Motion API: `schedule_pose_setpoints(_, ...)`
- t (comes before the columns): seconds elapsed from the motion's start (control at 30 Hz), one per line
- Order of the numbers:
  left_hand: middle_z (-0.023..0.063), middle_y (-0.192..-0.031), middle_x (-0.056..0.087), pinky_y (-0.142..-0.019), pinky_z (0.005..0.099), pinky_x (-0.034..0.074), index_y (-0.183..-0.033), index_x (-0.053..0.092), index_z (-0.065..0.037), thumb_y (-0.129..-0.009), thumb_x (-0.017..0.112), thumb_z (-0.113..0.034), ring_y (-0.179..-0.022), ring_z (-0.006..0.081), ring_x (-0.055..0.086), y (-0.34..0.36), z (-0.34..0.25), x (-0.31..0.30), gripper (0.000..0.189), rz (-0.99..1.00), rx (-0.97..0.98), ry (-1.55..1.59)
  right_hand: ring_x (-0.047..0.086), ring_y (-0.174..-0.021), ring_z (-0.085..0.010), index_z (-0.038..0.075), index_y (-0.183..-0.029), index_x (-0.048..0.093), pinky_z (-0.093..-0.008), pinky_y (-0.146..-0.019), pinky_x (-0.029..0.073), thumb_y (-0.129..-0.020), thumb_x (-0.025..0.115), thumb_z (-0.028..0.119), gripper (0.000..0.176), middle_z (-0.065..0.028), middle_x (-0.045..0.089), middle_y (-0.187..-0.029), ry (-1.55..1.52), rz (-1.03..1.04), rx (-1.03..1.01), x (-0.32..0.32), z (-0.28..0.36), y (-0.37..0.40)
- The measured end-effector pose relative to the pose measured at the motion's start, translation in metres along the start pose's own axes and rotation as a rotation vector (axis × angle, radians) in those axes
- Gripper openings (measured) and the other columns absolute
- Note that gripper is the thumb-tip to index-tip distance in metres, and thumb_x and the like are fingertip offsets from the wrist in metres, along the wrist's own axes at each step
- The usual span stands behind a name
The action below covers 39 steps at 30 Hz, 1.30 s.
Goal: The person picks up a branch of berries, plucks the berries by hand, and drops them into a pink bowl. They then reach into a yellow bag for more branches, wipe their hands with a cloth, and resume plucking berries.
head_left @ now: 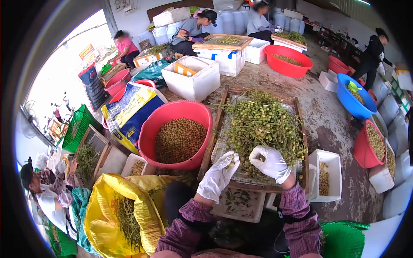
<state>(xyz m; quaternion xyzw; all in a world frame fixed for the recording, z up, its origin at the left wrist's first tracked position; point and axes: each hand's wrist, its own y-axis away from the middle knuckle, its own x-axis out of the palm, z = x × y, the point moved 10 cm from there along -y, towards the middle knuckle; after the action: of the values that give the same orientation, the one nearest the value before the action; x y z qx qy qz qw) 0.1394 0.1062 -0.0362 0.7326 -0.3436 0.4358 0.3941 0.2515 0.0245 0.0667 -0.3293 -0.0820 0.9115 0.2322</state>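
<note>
Both of my hands wear white gloves and work over a wood-framed mesh screen (214,146). Heaped on it are small round green fruits on thin stems (264,124). My left hand (218,176) is closed at the screen's front left, with a small green fruit (232,164) between its fingers. At the front right, my right hand (272,164) has its fingers curled together against the heap's near edge; what they pinch is hidden. Left of the screen stands a red tub (148,144) of loose brownish-green fruits (180,139).
A yellow sack (97,210) of stems is at my lower left. Under the screen sits a white foam box (238,208); another white box (337,176) with fruits stands right. Several people work farther back, among red tubs and a blue tub (350,103). One person (45,193) is at left.
</note>
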Motion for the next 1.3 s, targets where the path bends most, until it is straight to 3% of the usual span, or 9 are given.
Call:
schedule_pose_setpoints(0.17, 0.012, -0.112, 0.057, -0.095, 0.0335, 0.046, -0.116, 0.052, 0.003, -0.09, 0.05, 0.0, -0.105, 0.0221, 0.057, -0.002, 0.002, 0.001, 0.026, -0.018, 0.022, -0.165, 0.057, -0.066, -0.0139, 0.011, -0.097, 0.062, -0.0252, -0.061, 0.046, -0.073, 0.066, 0.001, 0.027, -0.0016, 0.06, -0.078, -0.106, 0.03, -0.084, 0.009, 0.036, -0.001)
schedule_pose_setpoints(0.27, 0.0118, -0.114, 0.057, -0.093, 0.0327, 0.047, -0.119, 0.049, 0.002, -0.092, 0.047, -0.001, -0.106, 0.0225, 0.056, -0.003, 0.011, 0.013, 0.027, 0.138, 0.034, -0.188, 0.06, -0.07, -0.0231, 0.013, -0.094, 0.066, -0.0318, -0.062, 0.049, -0.073, 0.069, 0.012, 0.021, -0.0056, 0.061, -0.08, 0.067, -0.051, -0.129, 0.016, 0.034, 0.002)
schedule_pose_setpoints(0.47, 0.0128, -0.114, 0.056, -0.092, 0.0357, 0.047, -0.118, 0.049, 0.004, -0.092, 0.048, -0.005, -0.104, 0.0239, 0.057, 0.0, 0.018, 0.017, 0.027, 0.091, 0.015, -0.122, 0.06, -0.069, -0.0275, 0.01, -0.083, 0.064, -0.0338, -0.061, 0.049, -0.074, 0.067, 0.014, 0.011, -0.0074, 0.06, -0.075, 0.148, -0.1, -0.253, 0.018, 0.035, 0.005)
schedule_pose_setpoints(0.8, 0.0075, -0.101, 0.06, -0.084, 0.0293, 0.05, -0.112, 0.055, 0.001, -0.09, 0.054, -0.004, -0.09, 0.0167, 0.059, 0.004, 0.019, 0.006, 0.023, 0.018, -0.018, -0.2, 0.06, -0.069, -0.0237, 0.004, -0.088, 0.056, -0.0333, -0.064, 0.047, -0.084, 0.061, 0.01, 0.009, -0.0092, 0.059, -0.078, -0.135, 0.007, -0.065, 0.024, 0.008, 0.0)
schedule_pose_setpoints(0.93, 0.0071, -0.099, 0.06, -0.086, 0.0293, 0.05, -0.113, 0.055, 0.001, -0.091, 0.051, -0.006, -0.09, 0.0166, 0.059, -0.002, 0.025, 0.001, 0.024, 0.053, -0.174, -0.101, 0.057, -0.071, -0.0191, 0.001, -0.087, 0.054, -0.0313, -0.067, 0.046, -0.088, 0.057, 0.01, 0.009, -0.007, 0.059, -0.081, -0.386, 0.077, 0.075, 0.022, -0.002, -0.003)
schedule_pose_setpoints(1.0, 0.0068, -0.097, 0.06, -0.087, 0.0307, 0.049, -0.112, 0.055, 0.001, -0.092, 0.05, -0.008, -0.092, 0.0171, 0.059, 0.006, 0.016, 0.011, 0.023, 0.068, -0.166, -0.16, 0.056, -0.073, -0.0181, 0.004, -0.087, 0.055, -0.0311, -0.068, 0.046, -0.083, 0.061, 0.006, 0.008, -0.0053, 0.059, -0.084, -0.278, 0.081, -0.059, 0.015, 0.011, -0.003)
schedule_pose_setpoints(1.13, 0.0143, -0.12, 0.053, -0.101, 0.0393, 0.039, -0.126, 0.044, 0.004, -0.093, 0.046, -0.011, -0.111, 0.0255, 0.052, 0.002, 0.007, 0.023, 0.036, 0.164, -0.107, 0.046, 0.057, -0.072, -0.0228, 0.009, -0.088, 0.059, -0.0328, -0.068, 0.048, -0.07, 0.072, 0.009, 0.022, -0.0043, 0.06, -0.084, 0.011, 0.148, -0.199, 0.02, 0.035, 0.002)
schedule_pose_setpoints(1.17, 0.0166, -0.131, 0.045, -0.108, 0.0443, 0.03, -0.131, 0.038, 0.003, -0.093, 0.044, -0.011, -0.121, 0.0278, 0.043, -0.001, 0.008, 0.018, 0.041, 0.186, -0.121, 0.114, 0.058, -0.073, -0.0239, 0.009, -0.089, 0.059, -0.0331, -0.068, 0.048, -0.07, 0.072, 0.01, 0.023, -0.0044, 0.06, -0.085, 0.051, 0.115, -0.249, 0.019, 0.043, 0.003)
schedule_pose_setpoints(1.3, 0.0155, -0.129, 0.047, -0.103, 0.0415, 0.036, -0.131, 0.039, 0.003, -0.093, 0.045, -0.011, -0.119, 0.0275, 0.045, 0.0, 0.006, 0.026, 0.041, 0.212, -0.102, 0.062, 0.06, -0.078, -0.0252, 0.01, -0.087, 0.061, -0.034, -0.068, 0.048, -0.066, 0.077, 0.016, 0.026, -0.004, 0.062, -0.086, 0.22, 0.02, -0.28, 0.022, 0.051, 0.003)
